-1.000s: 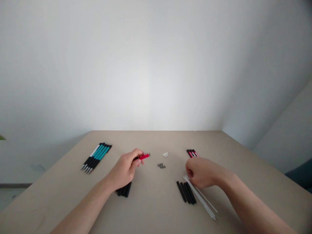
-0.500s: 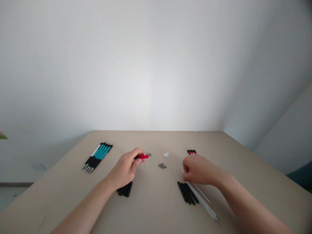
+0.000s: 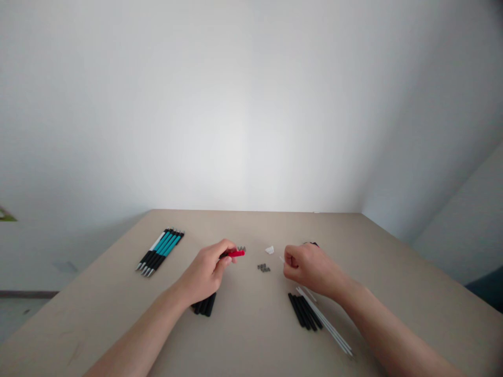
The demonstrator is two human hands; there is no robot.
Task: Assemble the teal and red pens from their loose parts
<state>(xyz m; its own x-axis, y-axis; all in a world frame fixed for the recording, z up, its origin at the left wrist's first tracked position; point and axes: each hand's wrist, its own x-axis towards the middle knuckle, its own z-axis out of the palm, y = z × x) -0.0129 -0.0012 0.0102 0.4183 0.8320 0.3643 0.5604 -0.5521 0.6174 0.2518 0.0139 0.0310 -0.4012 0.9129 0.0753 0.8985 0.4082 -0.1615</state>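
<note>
Between the thumb and fingers of my left hand [image 3: 208,269] is a red pen barrel [image 3: 238,254] with a black end, its red end pointing right. My right hand [image 3: 310,268] is closed round a thin white pen refill [image 3: 282,259]; one end pokes out past the fingers and the other shows below the wrist. Under that hand lie several more white refills [image 3: 330,327], alongside several black tubes [image 3: 304,312]. Another group of black tubes [image 3: 205,305] is partly hidden by my left wrist. Small silver cone tips [image 3: 241,249] sit just beyond the red barrel.
Assembled pens [image 3: 161,252], mostly teal and black with one white, lie in a row at the left. Small dark metal pieces [image 3: 263,268] and small white pieces [image 3: 269,250] rest mid-table. Black-ended parts [image 3: 314,244] show behind my right hand. A wall borders the table's back.
My right hand has lifted off the refills and moved left with one white refill in it. My left hand and the red barrel have barely shifted.
</note>
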